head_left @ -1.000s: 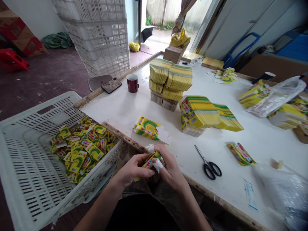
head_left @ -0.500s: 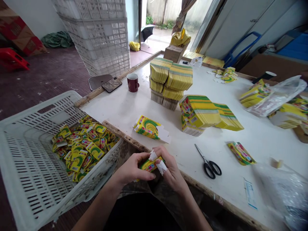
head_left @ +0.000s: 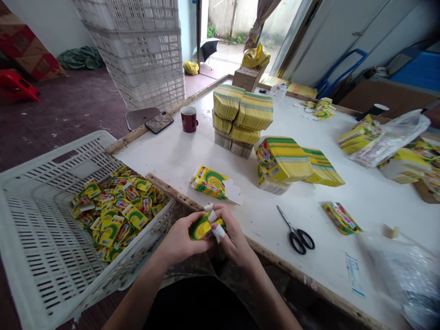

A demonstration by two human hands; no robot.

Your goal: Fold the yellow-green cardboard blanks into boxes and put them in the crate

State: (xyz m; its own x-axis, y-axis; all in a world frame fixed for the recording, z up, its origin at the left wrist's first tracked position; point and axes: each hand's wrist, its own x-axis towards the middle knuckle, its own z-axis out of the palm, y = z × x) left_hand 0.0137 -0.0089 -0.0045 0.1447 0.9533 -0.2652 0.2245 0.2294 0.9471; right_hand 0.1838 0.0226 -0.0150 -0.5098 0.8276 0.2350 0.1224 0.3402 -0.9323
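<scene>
A small yellow and green printed carton is held between both hands, just over the table's near edge. My left hand wraps its left side, thumb along the lower edge. Closed on the carton's right end is my right hand, white tape around some of its fingertips. Just beyond the hands lies a short stack of flat, unfolded cartons with white flaps to the right. To the left, a white plastic crate holds many small yellow cartons.
Black-handled scissors lie right of my hands, with a printed packet beyond. Tall bundles of flat cartons stand mid-table. A maroon mug and a phone sit at the left edge. Clear plastic covers the right corner.
Both hands have shifted slightly left with the carton and turned it, so its green swirl face now shows. The right fingers have moved over its end. The view has shifted slightly.
</scene>
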